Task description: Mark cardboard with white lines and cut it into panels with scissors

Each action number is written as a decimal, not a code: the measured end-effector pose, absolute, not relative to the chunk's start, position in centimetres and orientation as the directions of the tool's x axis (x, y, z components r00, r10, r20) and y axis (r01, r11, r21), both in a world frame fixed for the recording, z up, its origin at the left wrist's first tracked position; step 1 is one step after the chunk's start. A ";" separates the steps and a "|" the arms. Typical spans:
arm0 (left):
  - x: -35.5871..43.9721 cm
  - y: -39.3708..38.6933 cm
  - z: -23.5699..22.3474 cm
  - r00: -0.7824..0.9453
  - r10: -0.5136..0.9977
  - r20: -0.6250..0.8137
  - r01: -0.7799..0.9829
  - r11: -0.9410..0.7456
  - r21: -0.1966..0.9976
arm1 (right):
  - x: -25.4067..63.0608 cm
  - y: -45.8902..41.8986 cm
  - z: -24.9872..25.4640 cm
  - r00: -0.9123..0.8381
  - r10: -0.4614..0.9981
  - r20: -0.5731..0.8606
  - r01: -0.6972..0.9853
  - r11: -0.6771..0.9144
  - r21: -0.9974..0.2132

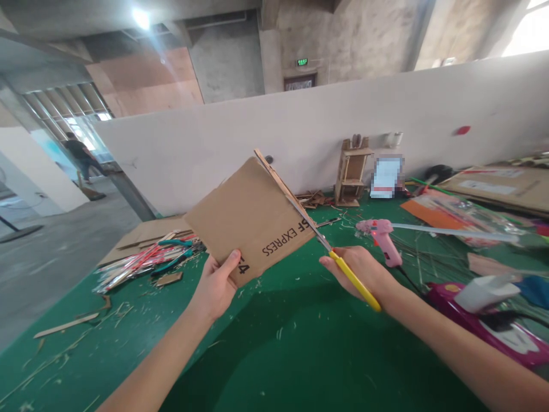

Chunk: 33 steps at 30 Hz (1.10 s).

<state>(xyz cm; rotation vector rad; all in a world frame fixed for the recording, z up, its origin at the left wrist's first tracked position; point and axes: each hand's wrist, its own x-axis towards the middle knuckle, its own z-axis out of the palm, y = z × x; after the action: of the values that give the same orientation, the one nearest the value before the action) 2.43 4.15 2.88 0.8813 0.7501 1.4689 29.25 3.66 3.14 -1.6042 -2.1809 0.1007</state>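
Note:
A flat piece of brown cardboard (244,212) with black "SF EXPRESS" print is held up above the green table. My left hand (221,283) pinches its lower left edge, thumb on the near face. In my right hand (358,272) is a pair of scissors (349,277) with yellow handles. Their metal blades lie along the right edge of the cardboard, where a narrow strip (277,177) stands partly apart from the sheet. My fingers on the far side of the cardboard are hidden.
On the right lie a pink glue gun (384,240) and a magenta power strip (484,320). A small cardboard shelf (352,171) stands at the back. Pliers (175,254) and wrapped sticks (132,266) lie left. Scraps litter the green table (274,366). A person (81,157) is far left.

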 end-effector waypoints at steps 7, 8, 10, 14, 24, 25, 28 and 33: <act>2.5 4.3 2.0 -0.003 1.000 0.020 -0.524 -0.019 0.852 | 28.9 3.9 2.8 -0.227 0.916 0.331 0.884 0.337 -0.326; 2.3 4.6 2.0 -0.008 1.000 0.014 -0.530 -0.016 0.848 | 28.9 3.9 2.8 -0.229 0.918 0.324 0.883 0.336 -0.328; 1.5 5.1 2.1 -0.046 0.999 -0.018 -0.534 -0.010 0.846 | 29.0 4.0 2.8 -0.226 0.930 0.290 0.863 0.329 -0.384; -0.2 6.3 2.5 -0.216 0.972 -0.097 -0.506 -0.026 0.862 | 28.8 3.8 2.6 -0.185 0.968 0.169 0.686 0.250 -0.683; -0.5 6.0 2.3 -0.114 0.993 -0.021 -0.391 -0.025 0.920 | 27.8 4.8 1.6 -0.091 0.996 -0.004 -0.069 -0.010 -0.998; -0.5 5.8 2.2 -0.082 0.997 -0.015 -0.367 -0.017 0.930 | 27.7 5.0 1.6 -0.107 0.994 -0.007 -0.095 -0.017 -0.995; -0.3 5.5 1.9 -0.016 1.000 -0.015 -0.303 0.009 0.953 | 27.5 5.3 1.6 -0.160 0.987 0.013 -0.195 -0.019 -0.981; 0.0 5.3 1.5 0.020 1.000 -0.007 -0.247 0.012 0.969 | 27.1 5.3 1.5 -0.084 0.995 0.049 -0.183 0.033 -0.983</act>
<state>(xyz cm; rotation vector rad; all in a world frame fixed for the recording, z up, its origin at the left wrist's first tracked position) 0.01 5.32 1.53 1.0261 1.0150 1.2962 27.08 5.28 1.45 -1.0009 -1.1546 1.3234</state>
